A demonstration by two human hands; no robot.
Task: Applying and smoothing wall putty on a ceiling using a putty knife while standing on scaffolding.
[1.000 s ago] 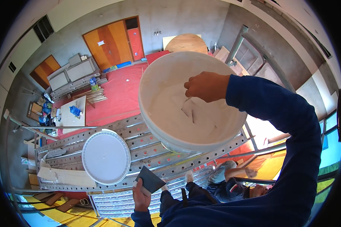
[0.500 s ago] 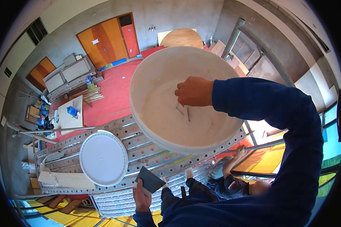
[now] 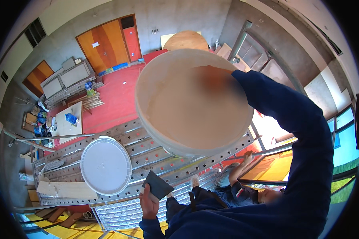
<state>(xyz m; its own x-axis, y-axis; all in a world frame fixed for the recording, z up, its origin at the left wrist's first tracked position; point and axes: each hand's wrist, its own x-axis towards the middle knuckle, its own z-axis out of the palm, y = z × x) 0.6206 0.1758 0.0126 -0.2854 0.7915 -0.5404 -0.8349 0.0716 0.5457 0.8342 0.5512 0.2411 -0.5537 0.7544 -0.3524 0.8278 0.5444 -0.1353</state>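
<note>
A large round bucket (image 3: 147,115), coated inside with beige paste (image 3: 187,119), stands on the perforated metal platform (image 3: 143,147). Over its far right part is my right hand (image 3: 215,81), smeared by motion; its fingers and anything in them cannot be made out. Low in the view, my left hand (image 3: 148,204) is closed on a flat, dark grey square plate (image 3: 158,185), its thumb lying across one corner. To the left of the bucket a round white lid (image 3: 106,165) lies on the platform, apart from both hands.
Cardboard (image 3: 66,189) lies left of the lid. A metal rail (image 3: 64,138) borders the platform. Below, the red floor (image 3: 115,95) holds a table (image 3: 70,127) and stacked panels (image 3: 70,81). Another person (image 3: 247,193) is at lower right, one hand (image 3: 248,156) raised.
My right hand has risen from the paste in the bucket's middle toward the far right rim. My left hand still holds the plate. The view has shifted slightly.
</note>
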